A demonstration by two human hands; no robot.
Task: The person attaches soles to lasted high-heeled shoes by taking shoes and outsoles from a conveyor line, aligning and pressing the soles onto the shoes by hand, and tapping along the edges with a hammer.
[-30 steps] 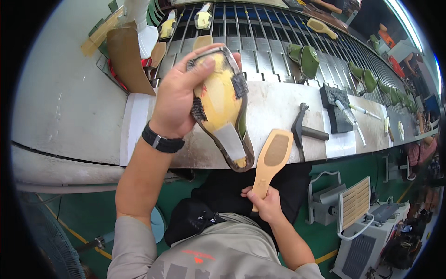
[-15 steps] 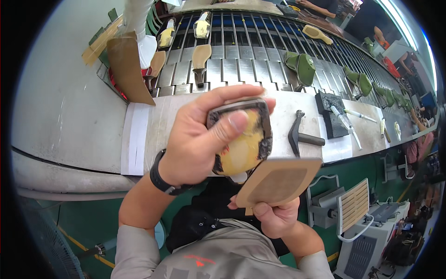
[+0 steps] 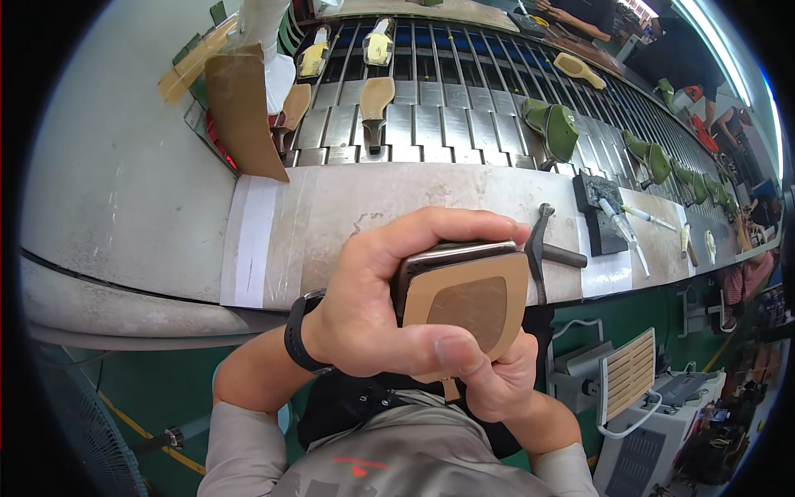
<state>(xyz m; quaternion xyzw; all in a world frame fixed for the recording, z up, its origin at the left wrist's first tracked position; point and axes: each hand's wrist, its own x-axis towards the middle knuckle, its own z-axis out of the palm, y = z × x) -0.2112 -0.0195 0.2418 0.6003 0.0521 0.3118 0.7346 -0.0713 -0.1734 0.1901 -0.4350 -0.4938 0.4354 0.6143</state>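
Note:
A tan shoe sole point(image 3: 512, 290) with a brown forepart patch lies against the underside of a dark shoe upper point(image 3: 421, 262), their toe ends lined up. My left hand point(image 3: 373, 290) wraps both from the left, fingers over the toe edge and thumb across the sole face. Lower down, my right hand point(image 3: 505, 381) grips the narrow end of the sole, its fingers mostly hidden behind it. The yellow bottom of the upper is covered by the sole.
A hammer point(image 3: 542, 248) lies on the bench point(image 3: 331, 215) to the right, beside a black block point(image 3: 603, 217) with syringes point(image 3: 654, 219). Beyond runs a slatted conveyor point(image 3: 431, 124) carrying tan soles point(image 3: 377, 98), yellow-bottomed uppers point(image 3: 378, 45) and green shoes point(image 3: 555, 128). A brown board point(image 3: 240, 116) stands left.
The sole and upper, apart before, have come together. My left hand has moved down and right with the upper, its thumb shifting from the yellow bottom onto the sole.

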